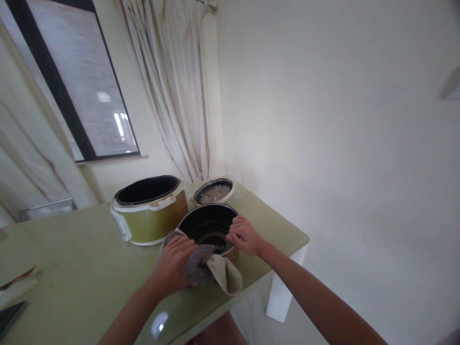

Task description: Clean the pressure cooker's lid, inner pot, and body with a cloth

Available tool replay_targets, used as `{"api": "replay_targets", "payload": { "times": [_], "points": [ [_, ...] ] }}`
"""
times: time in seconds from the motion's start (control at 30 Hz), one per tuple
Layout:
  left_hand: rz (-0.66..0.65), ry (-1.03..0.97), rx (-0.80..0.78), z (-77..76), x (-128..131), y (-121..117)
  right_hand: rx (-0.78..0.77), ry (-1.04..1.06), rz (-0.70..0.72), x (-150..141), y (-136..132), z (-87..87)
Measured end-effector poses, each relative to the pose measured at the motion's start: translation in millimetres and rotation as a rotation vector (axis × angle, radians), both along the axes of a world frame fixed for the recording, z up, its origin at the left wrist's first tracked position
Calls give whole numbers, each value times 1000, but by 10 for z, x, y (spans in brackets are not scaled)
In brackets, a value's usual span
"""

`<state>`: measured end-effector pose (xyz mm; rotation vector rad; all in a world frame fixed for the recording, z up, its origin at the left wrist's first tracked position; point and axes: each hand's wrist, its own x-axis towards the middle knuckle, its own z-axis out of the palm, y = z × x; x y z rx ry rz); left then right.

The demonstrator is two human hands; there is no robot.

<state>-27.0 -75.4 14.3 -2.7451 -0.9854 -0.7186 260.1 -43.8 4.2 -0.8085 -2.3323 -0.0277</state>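
Observation:
A dark-lined inner pot [208, 223] stands near the table's right corner, its mouth facing up. My left hand [176, 258] is closed on a grey and beige cloth [201, 264] and presses it to the pot's near left rim. Part of the cloth hangs down in front of the pot. My right hand [246, 235] grips the pot's right rim, fingers curled over the edge. Close behind on the left is a yellow-green rice cooker body [154, 223] with its top open. A round lid [214, 191] lies behind the pot.
The pale green table [89, 268] ends at a corner on the right, beside a white wall [323, 143]. At the left edge lie a dark flat object [10, 316] and a thin reddish-brown item [17, 279]. Curtains [176, 86] and a window stand behind.

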Motion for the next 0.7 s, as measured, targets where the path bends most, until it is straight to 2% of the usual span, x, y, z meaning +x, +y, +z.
{"api": "replay_targets", "payload": {
  "times": [0.1, 0.2, 0.27, 0.33, 0.43, 0.5, 0.57, 0.7],
  "points": [
    [22, -24, 26, -17, -102, 45, 34, -37, -146, -83, -32, -11],
    [121, 36, 81, -43, 46, 2, 83, -67, -247, -311, -197, -64],
    [142, 64, 101, -55, 132, -39, 74, -74, -212, -379, -265, -89],
    [85, 72, 119, -55, 106, -53, 46, -69, -130, -312, -241, -85],
    [-57, 25, 122, -41, -104, -16, 15, -47, -21, -72, -97, -42],
    [-86, -20, 103, -37, -221, 15, 12, -20, -19, 17, -44, -24],
    [-55, -21, 83, -48, -223, 20, 36, -5, -68, -33, -91, -40],
    [87, 40, 80, -82, 8, -35, 122, -17, -173, -332, -338, -132]
  ]
}}
